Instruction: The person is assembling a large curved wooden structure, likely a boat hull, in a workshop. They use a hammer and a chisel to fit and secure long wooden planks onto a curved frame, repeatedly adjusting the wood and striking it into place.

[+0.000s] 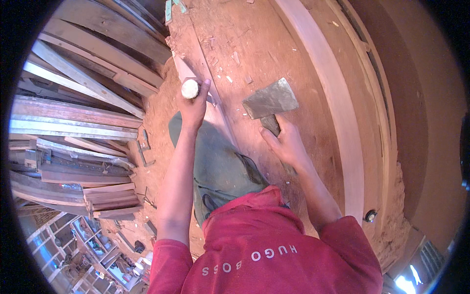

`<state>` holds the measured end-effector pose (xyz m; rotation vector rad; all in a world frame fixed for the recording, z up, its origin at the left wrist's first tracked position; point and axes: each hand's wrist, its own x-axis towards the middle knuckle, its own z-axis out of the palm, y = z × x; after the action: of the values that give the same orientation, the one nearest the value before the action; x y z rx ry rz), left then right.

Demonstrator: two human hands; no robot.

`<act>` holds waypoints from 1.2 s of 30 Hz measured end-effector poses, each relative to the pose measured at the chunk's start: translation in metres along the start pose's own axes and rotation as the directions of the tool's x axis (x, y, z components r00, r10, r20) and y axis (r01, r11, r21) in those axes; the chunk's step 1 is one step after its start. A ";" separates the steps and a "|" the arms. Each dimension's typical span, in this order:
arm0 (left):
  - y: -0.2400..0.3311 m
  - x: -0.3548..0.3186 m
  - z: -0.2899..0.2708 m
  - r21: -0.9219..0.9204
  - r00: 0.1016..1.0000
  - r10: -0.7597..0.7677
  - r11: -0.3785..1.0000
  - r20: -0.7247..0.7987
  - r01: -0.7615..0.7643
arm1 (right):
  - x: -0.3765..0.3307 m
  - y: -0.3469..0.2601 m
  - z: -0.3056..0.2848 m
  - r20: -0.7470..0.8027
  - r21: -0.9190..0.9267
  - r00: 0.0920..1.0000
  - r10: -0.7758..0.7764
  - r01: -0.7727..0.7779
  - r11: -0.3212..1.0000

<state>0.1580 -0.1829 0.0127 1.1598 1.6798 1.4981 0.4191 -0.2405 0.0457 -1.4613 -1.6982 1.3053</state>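
My left hand point(193, 105) is closed around an upright chisel point(190, 89), and the pale round end of its handle faces up. Its blade is mostly hidden beneath the hand. Under it lies a narrow wooden board point(220, 120), running forward from beside my leg. To the right, my right hand point(288, 142) grips the handle of a mallet point(270, 99) with a blocky grey head. The mallet head is held apart from the chisel, off to its right.
Stacked planks point(78, 117) crowd the left side. A long pale curved board point(338, 103) runs along the right, with a small round black object point(370, 215) beside its near end. Wood chips point(235, 58) are scattered ahead. Clamps point(143, 149) lie beside the planks.
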 end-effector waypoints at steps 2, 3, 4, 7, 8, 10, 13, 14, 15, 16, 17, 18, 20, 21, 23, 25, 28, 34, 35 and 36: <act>-0.003 -0.003 0.001 -0.003 0.999 0.047 0.999 -0.002 -0.047 | 0.000 -0.002 0.001 -0.024 -0.046 0.995 -0.096 0.094 0.994; -0.003 -0.003 0.002 -0.001 0.997 0.072 0.997 -0.010 -0.072 | 0.000 -0.005 0.001 -0.036 -0.064 0.988 -0.151 0.149 0.987; -0.003 -0.004 0.002 -0.003 0.999 0.052 0.999 0.006 -0.052 | 0.001 -0.011 0.000 -0.005 -0.049 0.994 -0.108 0.108 0.993; -0.003 -0.004 0.003 0.002 0.997 0.066 0.998 0.027 -0.066 | 0.004 -0.040 -0.006 0.047 0.014 0.996 -0.073 0.073 0.997; -0.003 -0.005 0.004 0.015 0.995 0.094 0.995 0.036 -0.095 | 0.007 -0.054 -0.008 0.040 0.044 0.993 -0.112 0.110 0.993; -0.004 -0.006 0.006 0.008 0.992 0.117 0.993 0.036 -0.118 | 0.012 -0.080 -0.011 -0.068 0.067 0.948 -0.310 0.314 0.947; -0.005 -0.012 0.009 -0.069 0.998 0.070 0.995 -0.004 -0.070 | 0.022 -0.107 -0.005 -0.276 -0.012 0.717 -0.640 0.664 0.748; -0.005 -0.013 0.008 -0.069 0.996 0.091 0.993 -0.010 -0.092 | 0.027 -0.112 0.001 -0.297 -0.026 0.661 -0.689 0.715 0.698; -0.005 -0.014 0.007 -0.062 0.990 0.141 0.988 -0.029 -0.142 | 0.031 -0.114 0.004 -0.268 -0.052 0.660 -0.702 0.717 0.695; -0.005 -0.015 0.005 -0.058 0.978 0.205 0.977 -0.037 -0.206 | 0.034 -0.113 0.006 -0.121 -0.133 0.737 -0.665 0.652 0.747; -0.005 -0.015 0.003 -0.076 0.995 0.099 0.992 -0.018 -0.100 | 0.041 -0.114 0.009 0.057 -0.255 0.840 -0.540 0.535 0.806; -0.005 -0.013 0.000 -0.083 0.995 0.102 0.991 0.017 -0.101 | 0.047 -0.113 0.011 0.224 -0.423 0.925 -0.307 0.376 0.824; -0.006 -0.011 -0.006 -0.039 0.995 0.001 0.999 0.096 0.003 | 0.051 -0.113 0.011 0.314 -0.457 0.915 -0.254 0.380 0.804; -0.008 -0.011 -0.008 0.079 0.991 0.116 0.989 0.060 -0.121 | 0.052 -0.113 0.009 0.287 -0.427 0.915 -0.284 0.388 0.817; -0.015 -0.009 -0.007 0.044 0.987 0.162 0.986 0.024 -0.163 | 0.048 -0.117 0.008 0.213 -0.340 0.895 -0.391 0.443 0.829; -0.024 -0.010 -0.002 -0.030 0.988 0.151 0.988 -0.031 -0.152 | 0.041 -0.122 0.008 0.055 -0.238 0.827 -0.559 0.555 0.797; -0.034 -0.010 0.001 -0.547 0.997 -0.058 0.833 0.059 0.081 | 0.037 -0.128 0.015 -0.129 -0.053 0.669 -0.732 0.733 0.678; -0.027 -0.004 -0.008 -0.048 0.991 0.117 0.992 0.063 -0.114 | 0.063 -0.111 0.018 0.312 -0.434 0.919 -0.240 0.363 0.825; -0.026 -0.005 -0.008 -0.055 0.985 0.165 0.985 0.050 -0.163 | 0.065 -0.108 0.018 0.294 -0.442 0.929 -0.227 0.343 0.829; -0.025 -0.006 -0.007 -0.032 0.990 0.128 0.991 0.058 -0.126 | 0.062 -0.104 0.019 0.258 -0.367 0.915 -0.311 0.391 0.844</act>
<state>0.1491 -0.1914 -0.0116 1.3050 1.5658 1.5434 0.3420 -0.1822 0.1214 -1.1728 -2.3521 0.9409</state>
